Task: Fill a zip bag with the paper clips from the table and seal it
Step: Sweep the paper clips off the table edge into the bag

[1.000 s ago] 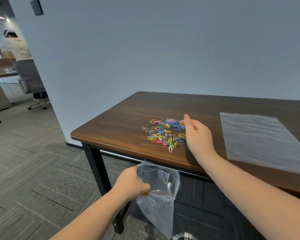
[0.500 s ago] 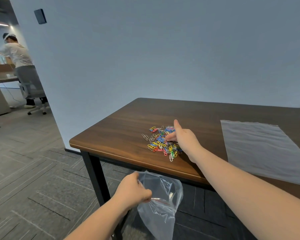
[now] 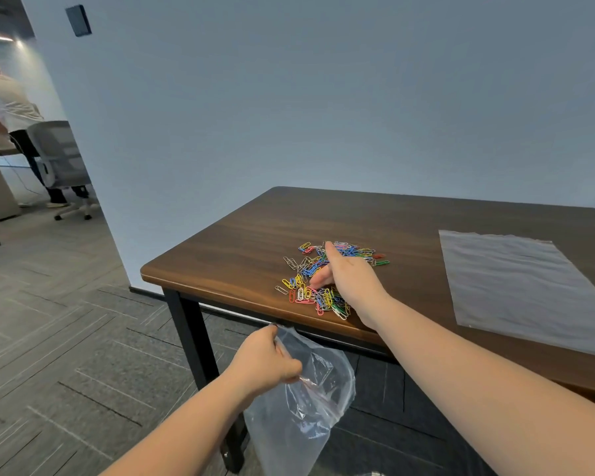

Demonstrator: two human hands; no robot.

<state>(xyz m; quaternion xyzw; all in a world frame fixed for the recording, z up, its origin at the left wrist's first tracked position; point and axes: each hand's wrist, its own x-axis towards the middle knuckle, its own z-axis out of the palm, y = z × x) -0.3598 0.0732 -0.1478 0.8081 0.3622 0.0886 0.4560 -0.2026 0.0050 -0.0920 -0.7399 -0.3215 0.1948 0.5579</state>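
Here, the right hand (image 3: 352, 281) apparently rakes paper clips (image 3: 323, 280), fingers spread, toward the table's (image 3: 241, 249) near edge; the left hand (image 3: 267, 364) pinches the zip bag (image 3: 310, 407) open below.

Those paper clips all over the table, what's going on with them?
A person is packing them into a bag. The right hand rests on the pile of coloured paper clips near the front edge of the wooden table, seemingly sweeping them toward that edge. The left hand holds a clear zip bag open just below the edge. Most clips are on the table. A second flat plastic bag lies unused to the right.
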